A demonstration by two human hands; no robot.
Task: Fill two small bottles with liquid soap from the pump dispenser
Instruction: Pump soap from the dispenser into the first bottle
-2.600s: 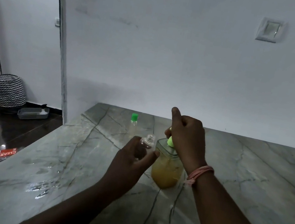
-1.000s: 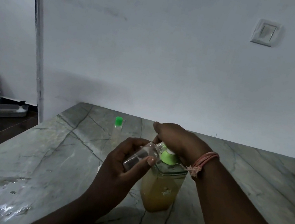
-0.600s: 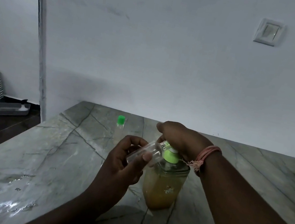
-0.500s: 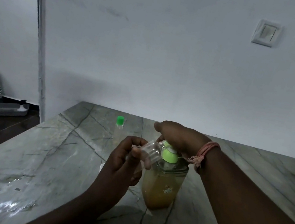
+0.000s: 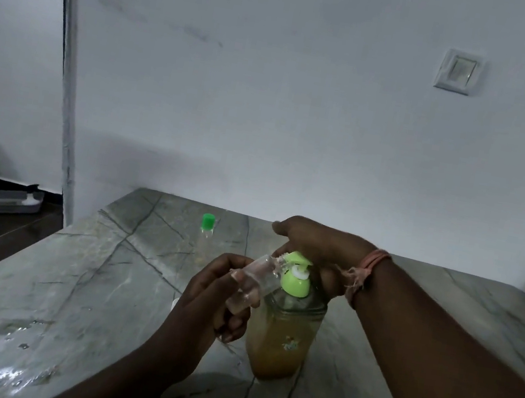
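the left hand, fingers curled round a tilted small clear bottle, should keep its mouth touching the green spout of the pump dispenser on the marble counter, while the right hand, wrapped over the pump head, presses slowly.

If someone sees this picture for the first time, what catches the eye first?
First, the pump dispenser of amber soap at the centre of the marble table, its bright green pump under the right hand. The left hand holds a small clear bottle tilted to the spout. Behind stands a green-capped bottle.
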